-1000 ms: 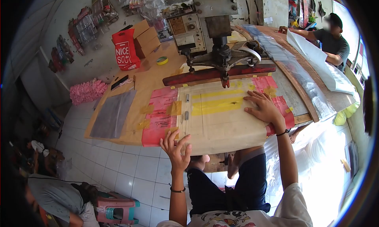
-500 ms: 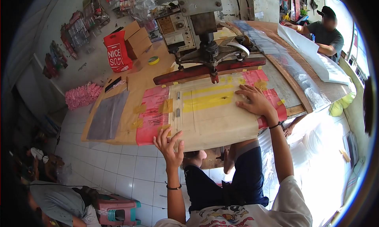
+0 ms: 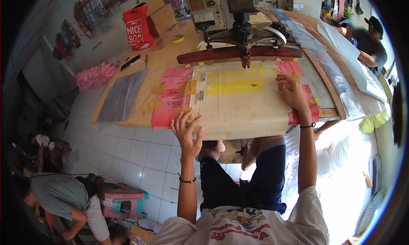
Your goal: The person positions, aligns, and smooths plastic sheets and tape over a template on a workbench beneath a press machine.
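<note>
A beige sheet (image 3: 243,113) with yellow strips and drawn lines lies at the table's front edge, with red taped pieces (image 3: 170,94) on either side. My left hand (image 3: 186,136) rests on its front left corner, fingers spread. On the right part of the sheet lies my right hand (image 3: 294,93), its fingers curled together; anything under them is hidden. Two small metal pieces (image 3: 201,95) sit near the sheet's left side. Just behind the sheet, a dark red bar (image 3: 196,57) hangs from the machine's metal arms (image 3: 245,40).
A red bag (image 3: 138,28), cardboard box (image 3: 161,21), yellow tape roll (image 3: 177,39), phone (image 3: 130,63) and grey sheet (image 3: 121,96) are on the left. A person (image 3: 370,42) handles a white sheet at the right; another person (image 3: 64,194) bends at lower left, near stools (image 3: 123,202).
The view has shifted, so the table sits higher. My right hand's fingers, spread before, are now drawn together. My left hand stays at the sheet's front left corner.
</note>
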A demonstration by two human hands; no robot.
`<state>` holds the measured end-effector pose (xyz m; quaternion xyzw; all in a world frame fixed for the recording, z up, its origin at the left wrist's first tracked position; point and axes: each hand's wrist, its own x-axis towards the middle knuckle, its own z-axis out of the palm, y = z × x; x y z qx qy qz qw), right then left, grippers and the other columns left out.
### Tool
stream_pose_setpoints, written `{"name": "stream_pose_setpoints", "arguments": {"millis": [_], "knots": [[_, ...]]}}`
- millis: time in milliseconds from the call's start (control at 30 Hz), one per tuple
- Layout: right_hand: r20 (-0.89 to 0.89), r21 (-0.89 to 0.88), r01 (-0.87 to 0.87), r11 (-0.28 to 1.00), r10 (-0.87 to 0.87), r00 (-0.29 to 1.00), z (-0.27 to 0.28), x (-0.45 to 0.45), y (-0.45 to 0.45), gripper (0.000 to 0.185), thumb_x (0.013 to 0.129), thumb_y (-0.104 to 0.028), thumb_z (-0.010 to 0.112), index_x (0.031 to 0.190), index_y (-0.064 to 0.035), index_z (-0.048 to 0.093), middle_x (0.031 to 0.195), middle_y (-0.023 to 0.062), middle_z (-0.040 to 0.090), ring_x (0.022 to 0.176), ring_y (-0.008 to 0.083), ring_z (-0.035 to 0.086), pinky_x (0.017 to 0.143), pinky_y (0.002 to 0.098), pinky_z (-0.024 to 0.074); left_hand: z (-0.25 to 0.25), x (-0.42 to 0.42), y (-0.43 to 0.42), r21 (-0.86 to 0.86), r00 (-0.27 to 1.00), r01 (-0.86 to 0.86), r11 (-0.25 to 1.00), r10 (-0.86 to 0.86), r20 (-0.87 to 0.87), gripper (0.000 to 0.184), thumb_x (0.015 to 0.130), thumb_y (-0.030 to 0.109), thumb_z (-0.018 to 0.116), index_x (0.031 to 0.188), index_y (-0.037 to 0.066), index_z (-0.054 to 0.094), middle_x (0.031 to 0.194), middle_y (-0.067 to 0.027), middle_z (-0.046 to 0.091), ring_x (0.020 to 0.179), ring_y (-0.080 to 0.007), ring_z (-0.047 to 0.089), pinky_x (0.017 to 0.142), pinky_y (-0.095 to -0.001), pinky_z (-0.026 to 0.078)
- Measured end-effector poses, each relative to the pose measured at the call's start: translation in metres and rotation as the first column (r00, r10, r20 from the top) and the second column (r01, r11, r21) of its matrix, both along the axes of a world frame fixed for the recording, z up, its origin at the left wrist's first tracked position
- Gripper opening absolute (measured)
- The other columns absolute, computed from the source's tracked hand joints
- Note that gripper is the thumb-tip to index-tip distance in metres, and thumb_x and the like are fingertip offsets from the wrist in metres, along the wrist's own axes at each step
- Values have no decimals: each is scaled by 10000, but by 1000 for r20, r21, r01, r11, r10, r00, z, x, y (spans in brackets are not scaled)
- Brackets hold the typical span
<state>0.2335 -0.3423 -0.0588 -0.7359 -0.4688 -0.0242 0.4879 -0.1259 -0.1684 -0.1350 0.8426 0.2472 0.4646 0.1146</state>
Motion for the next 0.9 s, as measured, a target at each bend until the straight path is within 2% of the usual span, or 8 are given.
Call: {"name": "stream_pose_setpoints", "arguments": {"millis": [100,200,400,500,700,800,900], "knots": [[79,-47,-3,999,7,997,-4,3,-3,243,870,-70,589,1079,15,678,1000,184,695,944,296,704,847,375,530,0,-1,1,8,1000,0,1000,0,-11,317,904,333,637,1180,208,732,1413,-62,547,1402,-325,374,1191,-578,78],[2,3,-50,999,50,999,-14,13,1,239,877,-55,587,1086,13,680,1010,168,700,942,264,709,844,353,530,0,0,0,6,1000,-1,1000,1,-1,310,907,343,635,1168,210,736,1414,-62,545,1399,-324,377,1190,-580,83],[-10,-30,-76,997,76,997,-17,18,1,207,902,-48,598,1083,10,680,1078,157,707,969,244,711,857,334,527,-1,-3,2,20,999,33,999,-32,-7,346,932,398,587,1172,195,729,1420,-80,539,1400,-334,369,1192,-572,65],[-22,-32,-74,997,74,997,-18,18,2,199,912,-71,603,1076,10,682,1124,156,703,997,255,706,874,339,522,1,-4,2,19,999,43,999,-43,-5,344,934,406,584,1162,197,734,1423,-83,539,1402,-335,369,1188,-571,71],[64,-93,-55,994,61,996,-15,17,0,206,922,-111,583,1063,-8,692,1274,180,662,1113,325,659,962,376,488,-2,0,4,24,999,34,999,-33,-4,334,930,407,587,1141,199,742,1421,-80,542,1398,-334,374,1186,-569,73],[142,-149,-27,988,48,989,-8,13,-1,205,916,-89,562,1048,-16,700,1296,187,651,1166,346,627,996,390,470,-2,-1,3,8,1000,29,1000,-29,11,333,921,403,596,1136,196,743,1419,-79,544,1397,-333,373,1186,-569,68],[143,-139,-51,989,71,987,-9,14,0,208,912,-78,548,1033,-22,706,1301,185,648,1187,353,610,1010,398,459,0,-2,3,-6,999,32,999,-32,22,334,909,398,605,1134,195,744,1417,-80,545,1397,-334,370,1187,-568,63]]}}
